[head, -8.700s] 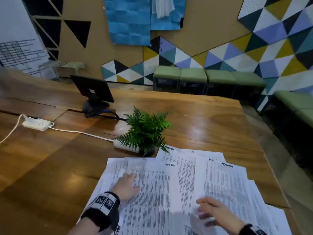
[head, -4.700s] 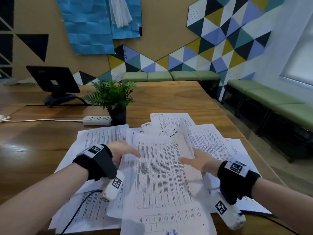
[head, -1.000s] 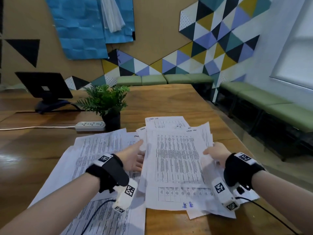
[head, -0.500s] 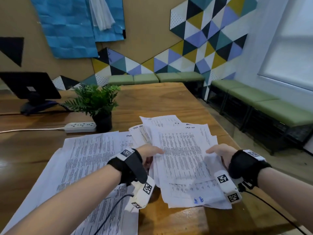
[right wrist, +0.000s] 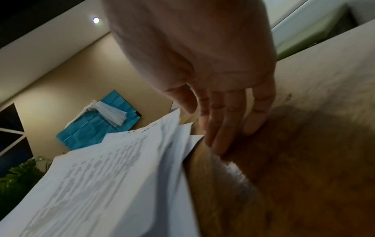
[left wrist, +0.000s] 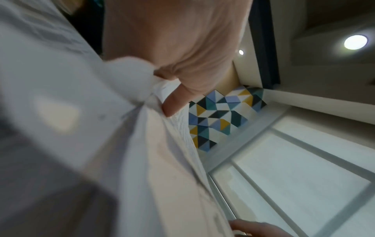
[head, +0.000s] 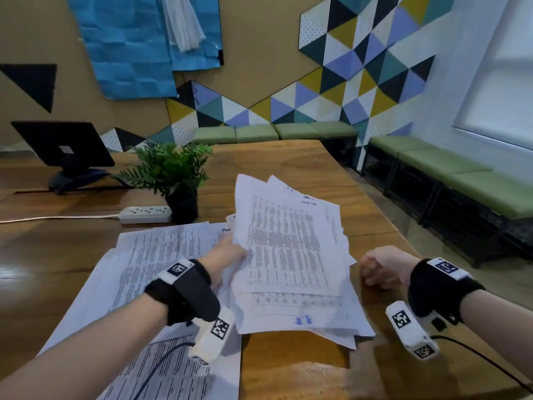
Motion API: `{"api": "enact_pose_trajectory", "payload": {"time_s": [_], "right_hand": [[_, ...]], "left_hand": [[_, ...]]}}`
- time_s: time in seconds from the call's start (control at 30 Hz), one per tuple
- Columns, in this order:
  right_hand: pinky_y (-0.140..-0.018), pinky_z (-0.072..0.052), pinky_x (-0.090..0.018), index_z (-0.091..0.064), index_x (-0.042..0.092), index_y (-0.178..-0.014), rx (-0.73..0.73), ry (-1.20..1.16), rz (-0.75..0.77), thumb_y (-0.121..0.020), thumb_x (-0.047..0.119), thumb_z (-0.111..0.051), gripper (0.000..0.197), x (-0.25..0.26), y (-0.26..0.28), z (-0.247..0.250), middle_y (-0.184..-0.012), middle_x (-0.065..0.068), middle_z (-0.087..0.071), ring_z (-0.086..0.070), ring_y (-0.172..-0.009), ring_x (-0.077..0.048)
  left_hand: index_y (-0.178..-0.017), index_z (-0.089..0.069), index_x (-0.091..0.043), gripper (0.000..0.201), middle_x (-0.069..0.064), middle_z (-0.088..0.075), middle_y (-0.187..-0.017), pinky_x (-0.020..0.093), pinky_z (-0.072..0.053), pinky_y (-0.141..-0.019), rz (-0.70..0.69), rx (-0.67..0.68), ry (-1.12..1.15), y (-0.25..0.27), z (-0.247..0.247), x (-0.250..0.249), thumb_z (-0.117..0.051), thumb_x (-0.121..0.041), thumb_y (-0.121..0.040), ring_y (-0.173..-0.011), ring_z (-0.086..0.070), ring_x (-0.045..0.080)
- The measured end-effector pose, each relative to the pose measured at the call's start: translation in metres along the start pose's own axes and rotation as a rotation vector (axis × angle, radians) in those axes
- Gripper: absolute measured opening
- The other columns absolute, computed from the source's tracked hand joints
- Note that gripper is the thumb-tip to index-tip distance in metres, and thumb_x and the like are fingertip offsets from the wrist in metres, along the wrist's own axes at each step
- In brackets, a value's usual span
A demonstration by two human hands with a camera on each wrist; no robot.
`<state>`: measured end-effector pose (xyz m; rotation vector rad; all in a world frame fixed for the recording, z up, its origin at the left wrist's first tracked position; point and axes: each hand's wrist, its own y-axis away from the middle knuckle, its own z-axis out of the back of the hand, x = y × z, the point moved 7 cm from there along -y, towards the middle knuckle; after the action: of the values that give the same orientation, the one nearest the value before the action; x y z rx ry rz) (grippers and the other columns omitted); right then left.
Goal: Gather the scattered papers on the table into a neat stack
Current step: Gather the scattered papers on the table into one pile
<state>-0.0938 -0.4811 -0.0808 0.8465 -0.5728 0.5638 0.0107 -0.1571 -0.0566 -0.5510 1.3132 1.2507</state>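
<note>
Left hand (head: 227, 256) pinches the left edge of a fanned bundle of white printed sheets (head: 291, 255), tilted up near the brown wooden table's (head: 288, 370) right edge. Right hand (head: 380, 267) loosely curled, empty. Remaining printed sheets (head: 150, 264) lie flat leftward. Light, limp, slippery; support both side edges.

A bundle of printed sheets (head: 291, 255) is raised off the table (head: 294, 368), tilted with its far edge up, its sheets fanned and uneven at the corners. The left hand (head: 227, 255) pinches its left edge. Blue ink marks sit near the bottom of the top page. More printed papers (head: 150, 264) lie flat and overlapping on the table to the left.
</note>
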Motion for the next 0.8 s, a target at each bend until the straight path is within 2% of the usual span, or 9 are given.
{"api": "enact_pose_trajectory", "payload": {"time_s": [0.1,0.17,0.23,0.33,0.4,0.5,0.57,0.67,0.8], "right_hand": [[-0.051,-0.037,-0.026,-0.056,0.008,-0.085,-0.062,0.032,0.105,-0.092,0.006,-0.044,0.014,0.022,0.001,0.001,-0.077,-0.013,-0.053,-0.048,-0.060,-0.023],[-0.058,-0.040,-0.027,-0.054,0.011,-0.120,-0.093,0.044,0.185,-0.093,0.012,-0.046,0.028,0.039,0.002,-0.002,-0.105,-0.012,-0.053,-0.049,-0.085,-0.024],[-0.059,-0.038,-0.025,-0.046,0.009,-0.136,-0.052,0.053,0.201,-0.094,0.016,-0.047,0.043,0.051,0.003,-0.013,-0.106,-0.010,-0.051,-0.046,-0.091,-0.023],[-0.053,-0.033,-0.020,-0.050,-0.007,-0.133,0.023,0.151,0.215,-0.094,0.016,-0.049,0.045,0.065,0.003,-0.032,-0.073,0.000,-0.045,-0.042,-0.062,-0.013],[-0.050,-0.036,-0.019,-0.050,-0.007,-0.132,0.078,0.184,0.217,-0.095,0.017,-0.048,0.045,0.068,0.006,-0.041,-0.069,0.002,-0.041,-0.038,-0.058,-0.009],[-0.056,-0.051,-0.026,-0.051,0.002,-0.130,0.187,0.138,0.201,-0.095,0.012,-0.047,0.037,0.061,0.006,-0.054,-0.076,-0.002,-0.048,-0.048,-0.064,-0.015],[-0.071,-0.058,-0.038,-0.053,0.000,-0.118,0.248,0.097,0.158,-0.091,0.006,-0.048,0.028,0.052,0.003,-0.057,-0.083,-0.009,-0.058,-0.059,-0.070,-0.023],[-0.042,-0.052,-0.025,-0.056,-0.009,-0.084,0.321,0.078,0.089,-0.091,-0.005,-0.039,0.019,0.037,0.010,-0.050,-0.055,-0.017,-0.064,-0.063,-0.042,-0.026],[-0.059,-0.049,-0.028,-0.062,0.000,-0.085,0.353,-0.223,0.062,-0.090,0.037,-0.050,0.039,0.025,0.001,-0.036,-0.059,-0.012,-0.069,-0.066,-0.054,-0.025]], "left_hand": [[-0.112,-0.054,-0.003,0.026,0.022,-0.061,-0.124,0.044,-0.044,-0.101,0.104,-0.068,-0.001,0.002,0.028,0.016,-0.041,0.006,-0.091,-0.118,-0.057,0.037],[-0.118,-0.052,-0.002,0.026,0.013,-0.058,-0.123,0.038,-0.043,-0.098,0.137,-0.078,0.038,-0.001,0.039,0.029,-0.042,0.003,-0.095,-0.117,-0.055,0.031],[-0.122,-0.051,0.000,0.028,0.008,-0.054,-0.126,0.033,-0.039,-0.099,0.165,-0.111,0.075,-0.001,0.044,0.036,-0.044,0.000,-0.095,-0.117,-0.050,0.025],[-0.137,-0.044,0.005,0.042,0.012,-0.049,-0.142,0.034,-0.035,-0.105,0.197,-0.175,0.142,-0.002,0.041,0.041,-0.046,-0.007,-0.097,-0.133,-0.044,0.030],[-0.136,-0.044,0.003,0.045,0.011,-0.050,-0.138,0.034,-0.039,-0.101,0.201,-0.192,0.197,-0.003,0.031,0.039,-0.049,-0.014,-0.095,-0.129,-0.048,0.033],[-0.100,-0.054,-0.007,0.030,0.009,-0.054,-0.091,0.025,-0.044,-0.072,0.218,-0.122,0.242,-0.009,0.015,0.035,-0.060,-0.026,-0.078,-0.076,-0.054,0.023],[-0.096,-0.057,-0.006,0.017,0.005,-0.051,-0.069,0.019,-0.036,-0.055,0.230,-0.123,0.243,-0.011,0.007,0.029,-0.051,-0.021,-0.091,-0.054,-0.043,0.015],[-0.138,-0.041,-0.003,0.047,0.001,-0.042,-0.076,0.027,-0.032,-0.067,0.227,-0.103,0.210,-0.019,-0.002,0.023,-0.050,-0.022,-0.095,-0.063,-0.035,0.014],[-0.122,-0.048,-0.001,0.037,0.013,-0.051,-0.088,0.033,-0.040,-0.067,0.251,0.052,0.083,-0.019,-0.018,0.023,-0.046,0.001,-0.085,-0.076,-0.050,0.026]]}}
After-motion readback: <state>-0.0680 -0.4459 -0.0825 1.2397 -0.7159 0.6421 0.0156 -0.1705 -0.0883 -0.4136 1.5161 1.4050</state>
